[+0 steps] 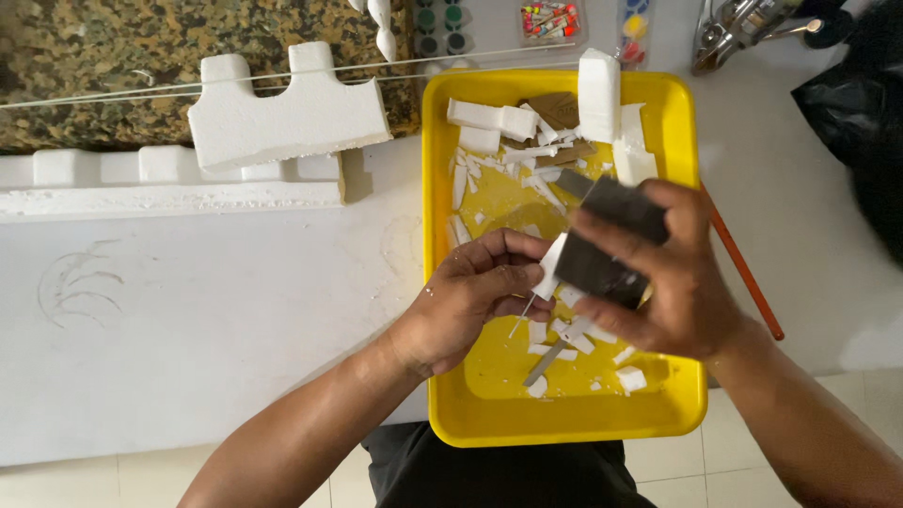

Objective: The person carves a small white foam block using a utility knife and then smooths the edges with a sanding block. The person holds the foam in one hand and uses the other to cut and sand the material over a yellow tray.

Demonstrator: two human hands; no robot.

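Observation:
Over a yellow tray [442, 376], my left hand [475, 296] pinches a small white foam piece [550, 268] together with a thin stick. My right hand [658, 273] grips a dark grey block [607, 240] and presses it against that foam piece. Many white foam scraps [527, 150] and some brown card bits [560, 108] lie in the tray. A tall foam block [599, 94] stands at the tray's far edge.
A large notched white foam shape [282, 118] rests on a long foam strip [169, 183] to the left. An orange-red rod [748, 277] lies right of the tray. Paint pots [440, 28], a pin box [550, 21], a metal tool [738, 28] and a black bag [856, 103] sit behind.

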